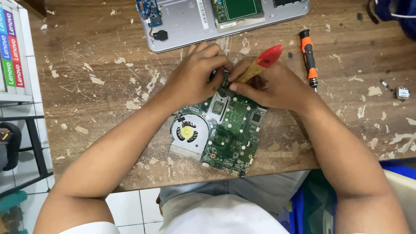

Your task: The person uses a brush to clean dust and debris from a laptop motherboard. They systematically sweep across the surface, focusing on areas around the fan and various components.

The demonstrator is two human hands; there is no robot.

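Green circuit board (232, 130) lay at the table's near edge, long axis running near to far. Both hands met at its far end: left hand (195, 78) pinched the board's edge; right hand (273, 84), equally close, gripped a red-tipped pry tool (260, 63).

Scarred, flaking wooden table (99, 65) bears a matt green circuit board (234, 130), glossy plastic-handled screwdriver (308, 54).

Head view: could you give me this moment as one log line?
left hand: on board | right hand: holds red-tipped tool | fan: attached | screwdriver: on table
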